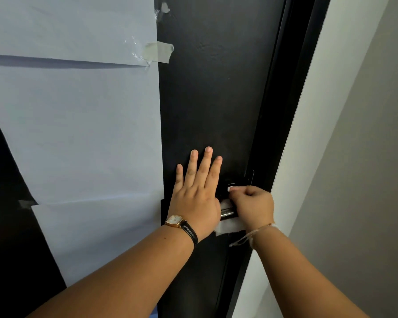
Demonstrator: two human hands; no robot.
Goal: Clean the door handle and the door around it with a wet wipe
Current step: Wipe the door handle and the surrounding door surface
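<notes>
The black door [211, 99] fills the middle of the view. Its metal lever handle [226, 213] sticks out low on the right side, mostly covered. My right hand [253, 206] is closed around the handle with a white wet wipe [229, 227] wrapped between palm and metal; part of the wipe hangs below my fist. My left hand [197, 191] lies flat on the door just left of the handle, fingers spread and pointing up, holding nothing. A watch sits on that wrist.
Large pale paper sheets [74, 125] are taped over the door's left part, with tape strips [161, 51] at their edge. The black door frame [292, 92] runs along the right, then a white and grey wall [354, 157].
</notes>
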